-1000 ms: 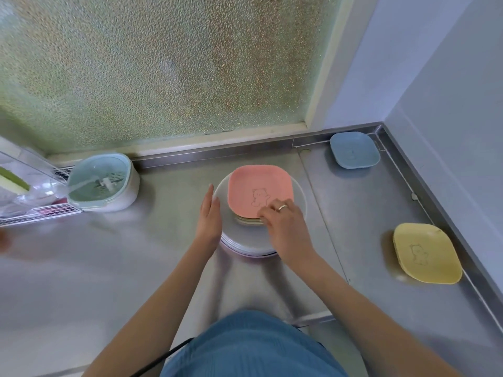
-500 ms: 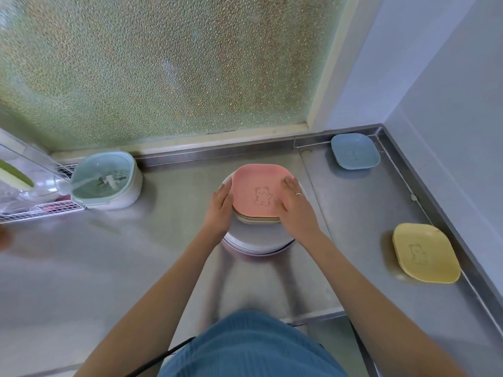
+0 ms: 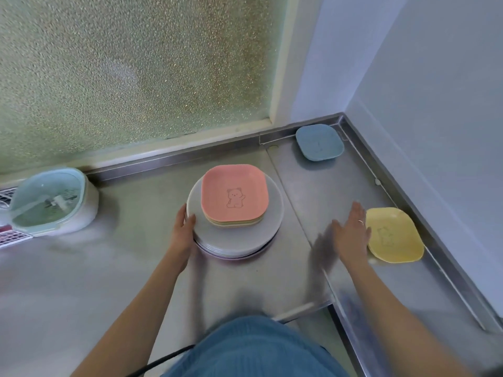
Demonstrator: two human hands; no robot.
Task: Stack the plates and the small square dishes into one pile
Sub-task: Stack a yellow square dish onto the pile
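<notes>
Yellow square dish [image 3: 394, 235] near counter's right edge: light, rigid, likely slick; lift by rim. Right hand [image 3: 351, 232] spread, empty; left hand [image 3: 183, 229] steadies plate stack [image 3: 236, 240].

Small square dishes [image 3: 234, 195] stacked on round plates [image 3: 236, 238], centre of counter [image 3: 136, 268]. Left hand [image 3: 184, 229] against left edge of plates. Right hand [image 3: 351, 234] just left of single dish [image 3: 394, 235]. Another dish [image 3: 319, 142] in far corner. Lidded container [image 3: 51, 201] far left.
</notes>
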